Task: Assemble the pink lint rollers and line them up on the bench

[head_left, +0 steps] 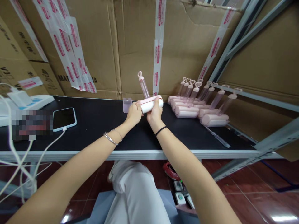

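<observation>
With left hand [135, 113] and right hand [154, 114] fingers wrapped snugly, we're gripping the pink-white cylinder [147, 107] over the middle of the worktop [100, 115]; we're probably needing even pressure, keeping its clear tube [145, 88] unstrained. Similar cylinders [187, 112] are lying at the worktop's right.

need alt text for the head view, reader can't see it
A person's left hand and right hand hold a pink-and-white cylinder, its see-through tube pointing up, over a black table. Similar cylinders are grouped on the right near a screwdriver; a phone lies on the left.
</observation>
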Demonstrator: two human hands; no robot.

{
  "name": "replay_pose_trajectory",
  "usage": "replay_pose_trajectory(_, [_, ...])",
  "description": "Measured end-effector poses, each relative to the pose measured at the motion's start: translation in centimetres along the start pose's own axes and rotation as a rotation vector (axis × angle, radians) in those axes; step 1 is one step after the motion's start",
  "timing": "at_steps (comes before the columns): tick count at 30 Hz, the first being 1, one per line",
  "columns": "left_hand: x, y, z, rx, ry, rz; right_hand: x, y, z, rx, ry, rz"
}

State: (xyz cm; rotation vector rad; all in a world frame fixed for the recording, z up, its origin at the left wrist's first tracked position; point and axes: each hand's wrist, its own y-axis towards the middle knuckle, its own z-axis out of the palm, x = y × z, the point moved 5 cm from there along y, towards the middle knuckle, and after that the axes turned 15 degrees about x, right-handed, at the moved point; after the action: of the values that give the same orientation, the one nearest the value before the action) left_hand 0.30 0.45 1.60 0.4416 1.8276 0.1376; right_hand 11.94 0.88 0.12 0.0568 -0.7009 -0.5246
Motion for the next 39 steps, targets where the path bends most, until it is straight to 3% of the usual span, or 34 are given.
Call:
replay_pose_trajectory(6, [-0.5,0.4,0.0,0.091,0.324,0.039,0.0,0.2,-0.5,-0.063,0.03,0.035])
replay_pose_trajectory(9, [-1.0,0.6,-0.4,0.081,0.438,0.143,0.1,0.7,-1.7,-0.13,-0.064,0.129])
replay_pose_trajectory(12, [-3.0,-0.9,-1.2,0.033,0.532,0.327,0.5,1.3,-4.1,-0.258,-0.276,0.196])
replay_pose_trajectory(16, [-6.9,-4.9,-3.6,-0.063,0.588,0.519,0.8,2.8,-5.8,-0.179,-0.65,0.164])
replay_pose_trajectory(18, [-8.8,-7.0,-6.8,-0.183,0.656,0.565,0.9,3.1,-5.9,-0.134,-0.868,0.169])
replay_pose_trajectory(20, [-10.1,-8.7,-12.0,-0.324,0.746,0.579,1.3,3.0,-5.7,-0.125,-1.13,0.21])
replay_pose_trajectory(23, [-10.3,-11.2,-24.5,-0.735,0.761,0.505,2.1,2.1,-4.9,-0.159,-1.413,0.291])
replay_pose_trajectory(26, [-7.7,-14.0,-38.0,-1.141,0.666,0.282,3.1,1.0,-4.1,-0.222,-1.425,0.251])
replay_pose_trajectory(28, [-5.0,-16.0,-44.9,-1.318,0.53,0.16,3.8,0.4,-3.4,-0.244,-1.383,0.15])
replay_pose_trajectory(29, [-3.6,-17.0,-47.4,-1.405,0.427,0.146,4.1,0.2,-3.0,-0.236,-1.361,0.094])
replay_pose_trajectory(32, [-0.1,-18.4,-51.2,-1.4,0.283,0.082,4.9,-0.6,-1.5,-0.14,-1.312,-0.086])
replay_pose_trajectory(36, [2.3,-19.6,-52.1,-1.361,0.334,-0.19,6.1,-2.6,0.7,0.005,-1.309,-0.361])
replay_pose_trajectory(37, [2.5,-19.8,-52.2,-1.326,0.376,-0.189,6.3,-3.2,1.1,0.043,-1.313,-0.418])
replay_pose_trajectory(39, [1.8,-19.5,-52.1,-1.141,0.538,0.022,6.9,-4.4,2.0,0.128,-1.336,-0.526])
